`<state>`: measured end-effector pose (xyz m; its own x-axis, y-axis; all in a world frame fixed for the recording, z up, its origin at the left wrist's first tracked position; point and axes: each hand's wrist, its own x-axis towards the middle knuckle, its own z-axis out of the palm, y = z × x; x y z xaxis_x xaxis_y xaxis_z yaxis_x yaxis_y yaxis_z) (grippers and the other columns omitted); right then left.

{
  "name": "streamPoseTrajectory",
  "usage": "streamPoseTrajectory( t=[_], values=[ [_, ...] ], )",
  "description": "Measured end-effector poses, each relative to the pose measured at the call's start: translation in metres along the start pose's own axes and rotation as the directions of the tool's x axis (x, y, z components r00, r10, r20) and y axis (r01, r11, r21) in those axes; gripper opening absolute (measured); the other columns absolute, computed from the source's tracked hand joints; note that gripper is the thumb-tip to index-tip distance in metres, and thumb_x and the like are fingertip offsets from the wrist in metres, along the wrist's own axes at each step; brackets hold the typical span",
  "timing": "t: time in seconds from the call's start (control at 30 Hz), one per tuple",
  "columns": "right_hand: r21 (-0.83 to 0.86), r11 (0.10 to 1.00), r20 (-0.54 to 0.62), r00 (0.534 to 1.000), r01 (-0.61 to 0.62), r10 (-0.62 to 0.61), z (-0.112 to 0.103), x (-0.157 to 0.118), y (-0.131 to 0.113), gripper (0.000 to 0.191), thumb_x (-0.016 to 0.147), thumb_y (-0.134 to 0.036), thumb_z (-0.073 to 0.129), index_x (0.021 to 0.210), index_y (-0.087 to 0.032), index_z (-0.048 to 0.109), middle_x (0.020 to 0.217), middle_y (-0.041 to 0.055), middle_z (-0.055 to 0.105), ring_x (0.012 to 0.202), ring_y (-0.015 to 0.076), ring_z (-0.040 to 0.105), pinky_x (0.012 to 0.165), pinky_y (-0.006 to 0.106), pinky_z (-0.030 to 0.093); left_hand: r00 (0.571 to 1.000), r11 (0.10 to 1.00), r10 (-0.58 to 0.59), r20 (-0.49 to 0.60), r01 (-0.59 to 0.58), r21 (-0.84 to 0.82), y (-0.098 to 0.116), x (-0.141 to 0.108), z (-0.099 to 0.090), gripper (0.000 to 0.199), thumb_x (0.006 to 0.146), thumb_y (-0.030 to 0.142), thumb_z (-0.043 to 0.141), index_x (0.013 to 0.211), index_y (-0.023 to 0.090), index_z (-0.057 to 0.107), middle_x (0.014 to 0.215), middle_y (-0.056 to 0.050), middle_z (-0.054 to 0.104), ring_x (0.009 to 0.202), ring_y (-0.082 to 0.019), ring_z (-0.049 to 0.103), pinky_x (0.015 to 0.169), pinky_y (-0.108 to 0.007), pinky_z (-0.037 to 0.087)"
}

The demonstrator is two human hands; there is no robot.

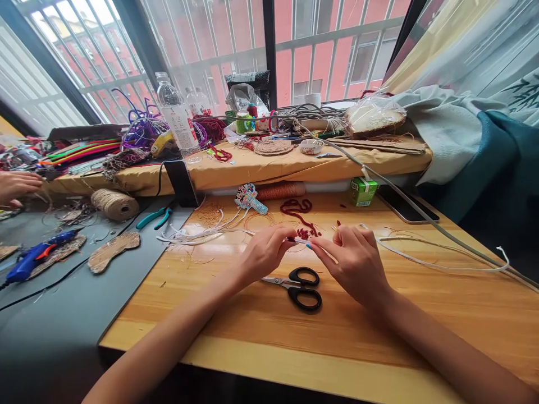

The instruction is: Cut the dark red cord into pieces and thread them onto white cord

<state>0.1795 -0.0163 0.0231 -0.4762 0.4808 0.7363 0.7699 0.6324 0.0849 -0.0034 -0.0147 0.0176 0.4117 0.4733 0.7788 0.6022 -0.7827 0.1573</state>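
Note:
My left hand [267,247] and my right hand [356,261] meet over the wooden table, fingertips close together. Between them runs a short stretch of thin white cord [301,241], pinched at both sides. A white cord [442,269] also loops across the table to the right of my right hand. Small dark red pieces [305,233] lie just beyond my fingers, next to a dark red chenille-like cord [295,207]. Black-handled scissors [295,285] rest below my hands, their blade tips hidden by my left wrist. Loose white cords [193,235] lie to the left.
A green carton [363,192] and a phone [406,203] are at the back right. On the grey table at left are a twine spool [112,204], teal pliers [149,219] and a blue glue gun [40,256]. Another person's hand [19,186] shows at the left edge. A bottle [177,120] stands on the cluttered ledge.

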Motion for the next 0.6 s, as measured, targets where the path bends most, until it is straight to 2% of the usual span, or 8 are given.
streamPoseTrajectory(
  t=[0.1, 0.17, 0.27, 0.33, 0.43, 0.53, 0.6],
  values=[
    [0.103, 0.994, 0.004, 1.000, 0.022, -0.023, 0.0002, -0.0003, -0.0009, 0.021, 0.082, -0.029, 0.046, 0.088, -0.020, 0.064, 0.071, 0.0062, 0.054, 0.073, 0.0179, 0.047, 0.070, 0.032, 0.030, 1.000, 0.999, -0.011, -0.022, 0.010, -0.038, 0.0006, -0.0017, 0.0005, 0.007, 0.080, 0.016, 0.046, 0.087, 0.015, 0.047, 0.076, -0.003, 0.062, 0.066, -0.008, 0.056, 0.059, -0.017, 0.043],
    [0.230, 0.973, 0.062, 0.998, 0.015, -0.030, 0.0029, -0.0013, -0.0010, 0.023, 0.084, -0.026, 0.042, 0.088, -0.018, 0.063, 0.073, 0.0063, 0.058, 0.074, 0.0172, 0.049, 0.072, 0.032, 0.032, 0.996, 0.993, -0.094, 0.005, 0.094, -0.073, 0.0003, -0.0028, 0.0019, 0.008, 0.080, 0.019, 0.047, 0.088, 0.016, 0.048, 0.075, -0.002, 0.062, 0.060, -0.007, 0.055, 0.056, -0.017, 0.042],
    [0.431, 0.889, 0.206, 0.976, -0.154, 0.069, 0.0068, -0.0022, -0.0012, 0.027, 0.086, -0.026, 0.036, 0.081, -0.016, 0.061, 0.075, 0.0058, 0.061, 0.071, 0.0159, 0.052, 0.069, 0.029, 0.037, 0.952, 0.948, -0.280, 0.123, 0.295, -0.121, -0.0012, -0.0023, 0.0043, 0.019, 0.078, 0.026, 0.050, 0.094, 0.017, 0.049, 0.075, 0.000, 0.062, 0.052, -0.006, 0.050, 0.052, -0.017, 0.041],
    [0.519, 0.794, 0.320, 0.933, -0.316, 0.162, 0.0069, -0.0016, -0.0021, 0.028, 0.086, -0.030, 0.035, 0.078, -0.017, 0.059, 0.076, 0.0053, 0.061, 0.070, 0.0156, 0.053, 0.065, 0.027, 0.039, 0.921, 0.916, -0.345, 0.179, 0.372, -0.147, -0.0023, -0.0005, 0.0056, 0.017, 0.077, 0.028, 0.052, 0.089, 0.017, 0.052, 0.075, 0.000, 0.062, 0.053, -0.006, 0.050, 0.052, -0.018, 0.041],
    [0.572, 0.692, 0.424, 0.881, -0.441, 0.211, 0.0042, 0.0009, -0.0039, 0.030, 0.085, -0.034, 0.035, 0.074, -0.018, 0.058, 0.072, 0.0040, 0.058, 0.066, 0.0151, 0.052, 0.060, 0.026, 0.039, 0.895, 0.867, -0.410, 0.175, 0.442, -0.231, -0.0026, 0.0022, 0.0069, 0.012, 0.079, 0.025, 0.048, 0.082, 0.016, 0.056, 0.074, -0.001, 0.062, 0.061, -0.008, 0.053, 0.056, -0.019, 0.042],
    [0.615, 0.613, 0.488, 0.850, -0.496, 0.199, 0.0022, 0.0035, -0.0046, 0.034, 0.085, -0.037, 0.033, 0.075, -0.017, 0.058, 0.069, 0.0032, 0.055, 0.065, 0.0144, 0.050, 0.061, 0.026, 0.039, 0.859, 0.788, -0.488, 0.158, 0.511, -0.344, -0.0009, 0.0028, 0.0078, 0.014, 0.080, 0.024, 0.045, 0.083, 0.016, 0.056, 0.070, -0.001, 0.061, 0.056, -0.007, 0.050, 0.052, -0.018, 0.041],
    [0.651, 0.511, 0.564, 0.808, -0.561, 0.170, 0.0028, 0.0044, -0.0041, 0.035, 0.085, -0.039, 0.032, 0.079, -0.017, 0.059, 0.070, 0.0025, 0.054, 0.063, 0.0129, 0.048, 0.060, 0.025, 0.039, 0.843, 0.755, -0.514, 0.156, 0.532, -0.384, 0.0012, 0.0021, 0.0079, 0.014, 0.080, 0.022, 0.045, 0.083, 0.016, 0.057, 0.067, 0.000, 0.059, 0.051, -0.006, 0.046, 0.049, -0.017, 0.039]
  ],
)
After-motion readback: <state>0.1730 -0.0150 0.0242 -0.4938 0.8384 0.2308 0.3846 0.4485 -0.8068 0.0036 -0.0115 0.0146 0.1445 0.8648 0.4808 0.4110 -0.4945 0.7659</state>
